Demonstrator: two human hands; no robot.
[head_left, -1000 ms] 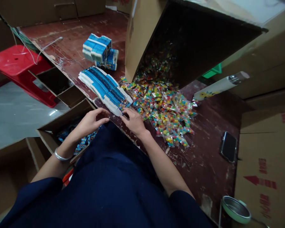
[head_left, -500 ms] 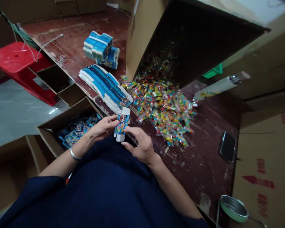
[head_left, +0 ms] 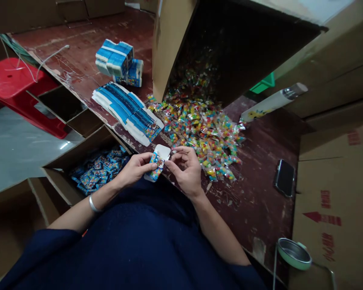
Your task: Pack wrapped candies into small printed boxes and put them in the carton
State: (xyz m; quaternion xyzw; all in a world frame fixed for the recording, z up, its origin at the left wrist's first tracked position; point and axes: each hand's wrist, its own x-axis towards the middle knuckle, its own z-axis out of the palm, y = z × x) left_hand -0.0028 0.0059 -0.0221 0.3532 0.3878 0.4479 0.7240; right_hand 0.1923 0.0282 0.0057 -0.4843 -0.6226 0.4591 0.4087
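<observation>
My left hand (head_left: 138,167) pinches a small blue printed cardboard box (head_left: 156,166) between thumb and fingers. The white flap at the box's upper end stands open, and its lower end also shows a white flap. My right hand (head_left: 186,169) is at the box's upper right, curled, with the thumb and fingertips at the side of the open end. Just beyond the hands, a row of flattened blue boxes (head_left: 127,110) lies fanned out. Clear packets of colourful candy (head_left: 211,133) are heaped to the right of that row.
Bundled flat boxes (head_left: 116,56) sit farther back. A large carton (head_left: 166,44) lies open behind the candy. At left are a carton of filled blue boxes (head_left: 98,169) and a red stool (head_left: 15,80). A bottle (head_left: 269,105), phone (head_left: 284,178) and green-rimmed cup (head_left: 295,253) are at right.
The box has tilted in my left hand, its open flap now leaning up and right. My right hand has moved from its lower side to the upper end. The whole view has shifted slightly.
</observation>
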